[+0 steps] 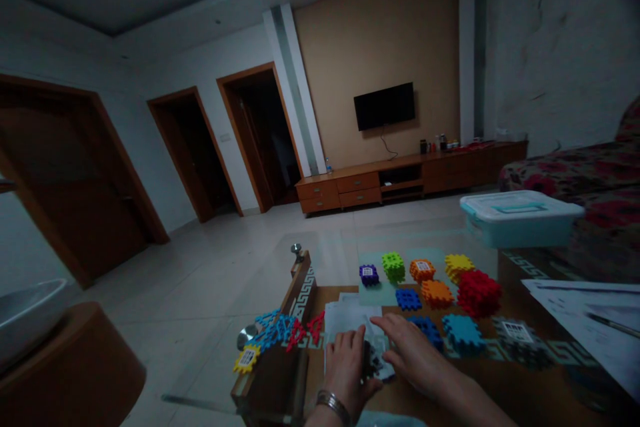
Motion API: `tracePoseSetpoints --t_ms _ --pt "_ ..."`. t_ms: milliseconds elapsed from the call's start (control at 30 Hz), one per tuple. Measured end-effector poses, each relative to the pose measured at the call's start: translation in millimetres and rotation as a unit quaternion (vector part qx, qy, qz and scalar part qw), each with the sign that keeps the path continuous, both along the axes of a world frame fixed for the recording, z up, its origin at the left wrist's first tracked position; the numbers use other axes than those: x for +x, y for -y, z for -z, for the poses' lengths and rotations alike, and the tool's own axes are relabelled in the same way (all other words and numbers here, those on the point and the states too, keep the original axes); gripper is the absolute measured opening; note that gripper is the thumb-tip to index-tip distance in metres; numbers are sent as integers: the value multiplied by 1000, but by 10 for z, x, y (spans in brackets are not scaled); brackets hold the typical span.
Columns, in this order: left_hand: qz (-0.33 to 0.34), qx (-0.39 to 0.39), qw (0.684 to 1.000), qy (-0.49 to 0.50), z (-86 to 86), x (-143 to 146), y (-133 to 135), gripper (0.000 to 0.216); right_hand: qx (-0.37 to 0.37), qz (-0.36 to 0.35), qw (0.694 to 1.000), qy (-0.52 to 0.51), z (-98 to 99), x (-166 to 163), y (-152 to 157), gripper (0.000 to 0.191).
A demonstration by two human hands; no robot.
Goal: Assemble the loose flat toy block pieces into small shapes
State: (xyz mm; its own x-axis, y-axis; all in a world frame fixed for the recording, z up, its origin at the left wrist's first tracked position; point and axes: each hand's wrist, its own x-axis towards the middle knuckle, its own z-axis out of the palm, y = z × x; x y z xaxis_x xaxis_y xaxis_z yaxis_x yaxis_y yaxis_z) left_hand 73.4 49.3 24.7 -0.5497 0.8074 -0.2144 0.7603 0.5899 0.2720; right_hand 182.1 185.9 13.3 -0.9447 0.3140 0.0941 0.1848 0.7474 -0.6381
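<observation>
My left hand point(347, 368), with a metal bracelet on its wrist, rests on a white sheet of paper point(345, 320) on the glass table, its fingers curled around a small dark piece point(370, 360). My right hand point(413, 350) lies beside it with fingers stretched forward over the same sheet, touching the dark piece. Ahead lie several interlocking foam cubes: purple point(369, 274), green point(393, 266), orange point(423, 270), yellow point(459, 267), red point(479, 293) and blue point(463, 333). Loose flat puzzle pieces in blue, red and yellow point(277, 335) lie at the table's left edge.
A teal lidded plastic box point(517, 217) stands at the table's far right corner. White papers with a pen point(595, 323) lie to the right. A floral sofa point(585, 180) is behind. A round wooden stand with a bowl point(30, 320) sits at left. Tiled floor stretches ahead.
</observation>
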Motion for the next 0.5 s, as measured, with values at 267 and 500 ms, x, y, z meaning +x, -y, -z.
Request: tracePoseSetpoints --t_ms 267,500 --pt "2 -22 1000 12 56 -52 -76 91 1 -5 1000 12 -103 34 52 56" --pt "-5 -15 1000 15 98 -105 -58 91 41 17 998 43 -37 21 89 49"
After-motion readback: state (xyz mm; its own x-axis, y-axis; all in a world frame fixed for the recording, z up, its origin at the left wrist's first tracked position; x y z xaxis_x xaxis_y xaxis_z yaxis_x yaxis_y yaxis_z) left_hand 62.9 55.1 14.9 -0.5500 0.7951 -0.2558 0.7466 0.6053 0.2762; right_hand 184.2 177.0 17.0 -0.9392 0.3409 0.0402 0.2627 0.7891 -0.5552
